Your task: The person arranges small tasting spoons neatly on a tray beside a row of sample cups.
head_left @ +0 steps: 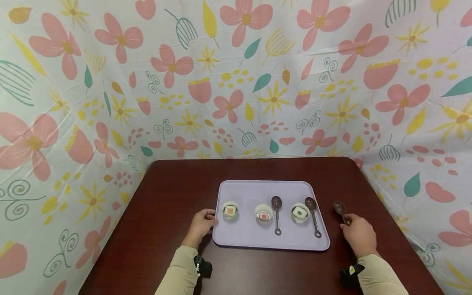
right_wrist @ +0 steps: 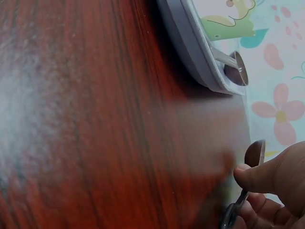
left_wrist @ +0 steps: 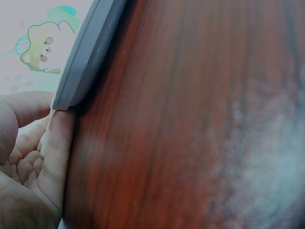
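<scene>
your right hand pinches the handle of the brown spoon on the bench, just right of the lavender tray. the spoon's long axis runs away from you, bowl at the far end, beyond your fingers. your left hand lies relaxed, fingertips touching the tray's left rim beside the nearest cup.

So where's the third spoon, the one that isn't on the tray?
In the head view the spoon lies on the table, just right of the tray, its handle pinched by the right hand.
</scene>
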`<state>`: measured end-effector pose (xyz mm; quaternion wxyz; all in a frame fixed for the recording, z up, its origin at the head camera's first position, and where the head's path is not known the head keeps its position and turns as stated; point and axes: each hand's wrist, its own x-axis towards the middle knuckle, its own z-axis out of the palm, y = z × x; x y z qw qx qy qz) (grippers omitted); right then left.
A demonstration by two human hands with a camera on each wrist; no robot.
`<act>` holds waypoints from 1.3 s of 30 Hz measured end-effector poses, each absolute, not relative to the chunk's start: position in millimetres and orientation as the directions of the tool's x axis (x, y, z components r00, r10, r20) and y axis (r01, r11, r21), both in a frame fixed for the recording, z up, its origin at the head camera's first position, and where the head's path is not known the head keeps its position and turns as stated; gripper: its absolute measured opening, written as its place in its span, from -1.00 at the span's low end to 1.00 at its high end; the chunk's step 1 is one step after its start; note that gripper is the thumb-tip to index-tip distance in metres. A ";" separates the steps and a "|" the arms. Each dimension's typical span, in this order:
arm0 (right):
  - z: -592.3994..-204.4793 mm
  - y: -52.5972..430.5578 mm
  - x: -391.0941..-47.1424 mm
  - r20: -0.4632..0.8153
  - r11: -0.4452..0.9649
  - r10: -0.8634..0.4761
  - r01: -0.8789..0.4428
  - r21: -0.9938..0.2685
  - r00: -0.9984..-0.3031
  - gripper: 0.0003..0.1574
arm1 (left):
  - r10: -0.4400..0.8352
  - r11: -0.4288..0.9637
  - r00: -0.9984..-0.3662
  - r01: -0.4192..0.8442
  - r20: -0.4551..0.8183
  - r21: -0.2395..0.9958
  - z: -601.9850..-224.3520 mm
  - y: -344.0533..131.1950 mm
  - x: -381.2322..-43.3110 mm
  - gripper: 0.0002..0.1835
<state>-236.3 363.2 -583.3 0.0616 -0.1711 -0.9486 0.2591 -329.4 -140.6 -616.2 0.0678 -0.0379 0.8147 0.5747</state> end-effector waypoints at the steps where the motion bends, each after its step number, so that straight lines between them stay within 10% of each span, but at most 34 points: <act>1: -583.1 363.5 -236.2 0.036 0.810 0.354 0.287 -0.511 -0.935 -0.45 | 0.016 0.337 -0.988 -0.139 -0.154 0.931 -616.3 -140.5 -329.4 -0.61; 39: -520.1 280.9 -261.6 0.251 0.848 0.155 -0.002 -0.531 -0.955 -0.50 | 0.010 0.333 -0.988 -0.144 -0.156 0.932 -613.8 -139.6 -328.4 -0.62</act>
